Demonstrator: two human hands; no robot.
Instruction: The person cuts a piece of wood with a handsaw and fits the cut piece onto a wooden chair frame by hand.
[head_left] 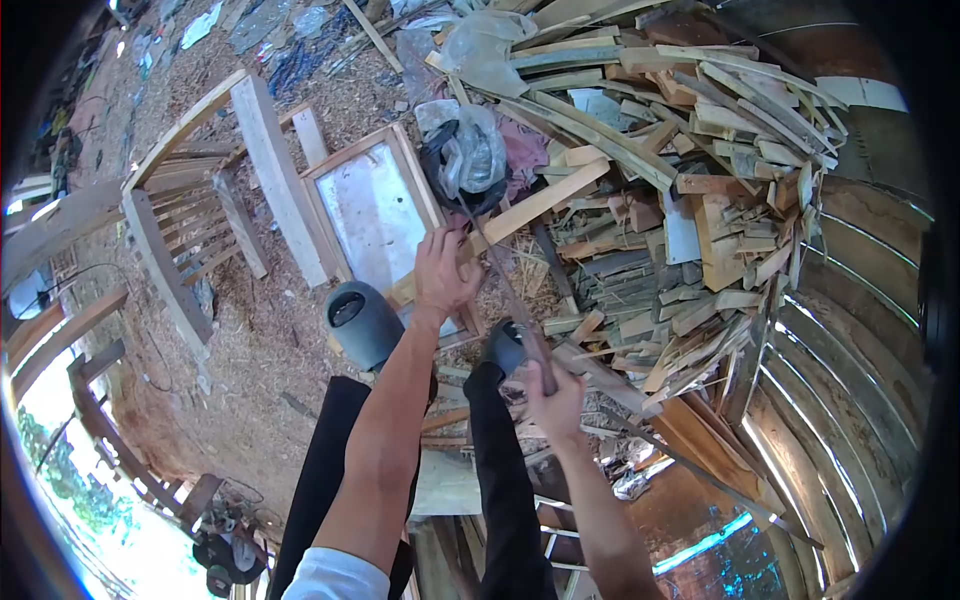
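Note:
My right hand (556,402) is closed around the handle of a handsaw (518,308). The saw's narrow blade runs up and away from me, against a pale wooden board (550,200). My left hand (445,275) is wrapped over that board, left of the blade. The board slants up to the right, with its left part across a wooden frame (413,180) that holds a whitish panel (368,215). Whether the blade is inside a cut cannot be made out. My shoes (365,325) are on either side of the frame's near end.
A large pile of wood offcuts (650,235) fills the right side, by a slatted plank wall (850,260). Plastic bags (470,155) lie beyond the board. A slatted wooden chair frame (185,215) stands left on the sawdust-covered ground (240,345). A thick beam (275,180) leans beside the panel.

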